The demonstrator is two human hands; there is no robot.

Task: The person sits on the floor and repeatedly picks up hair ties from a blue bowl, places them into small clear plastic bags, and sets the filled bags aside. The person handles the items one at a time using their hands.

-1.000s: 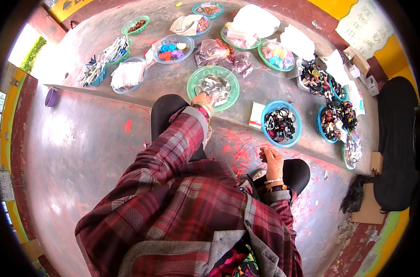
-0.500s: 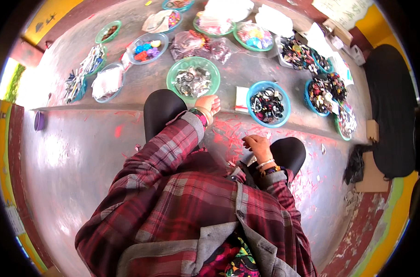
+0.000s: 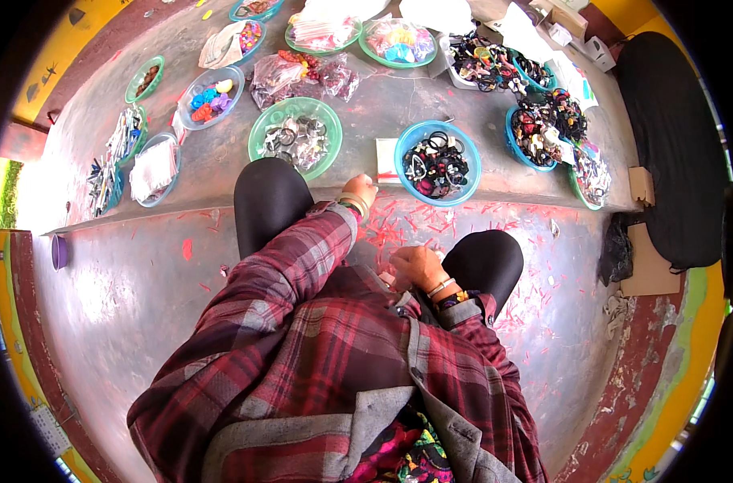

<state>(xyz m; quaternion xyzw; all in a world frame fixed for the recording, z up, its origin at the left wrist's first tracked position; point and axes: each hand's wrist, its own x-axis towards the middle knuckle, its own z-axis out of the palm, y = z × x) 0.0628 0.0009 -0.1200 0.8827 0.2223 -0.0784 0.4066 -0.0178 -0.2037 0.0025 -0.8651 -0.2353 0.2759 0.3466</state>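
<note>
My left hand [image 3: 360, 191] is curled closed over the step's edge, just right of the green basin [image 3: 332, 129]. That basin holds small clear packets [image 3: 308, 138] and dark rings that look like hair ties. Lower and to the right, my right hand [image 3: 417, 266] is in front of my right knee, back upward, fingers bent inward. What either hand holds, if anything, is hidden. Ahead of my hands stand a blue basin [image 3: 399, 165] of dark hair ties [image 3: 437, 165] and, beside it, a flat white packet [image 3: 387, 161].
Red scraps [image 3: 382, 229] litter the lower floor around the step. Along the raised floor stand several more basins, one with colourful pieces [image 3: 209, 103], and a clear bag [image 3: 298, 80]. A black cushion-like object [image 3: 671, 153] and a cardboard box [image 3: 642, 187] are at right.
The view has turned, so the basins appear farther left. My left hand has gone from partly open to closed, away from the green basin. My right hand has moved left and inward.
</note>
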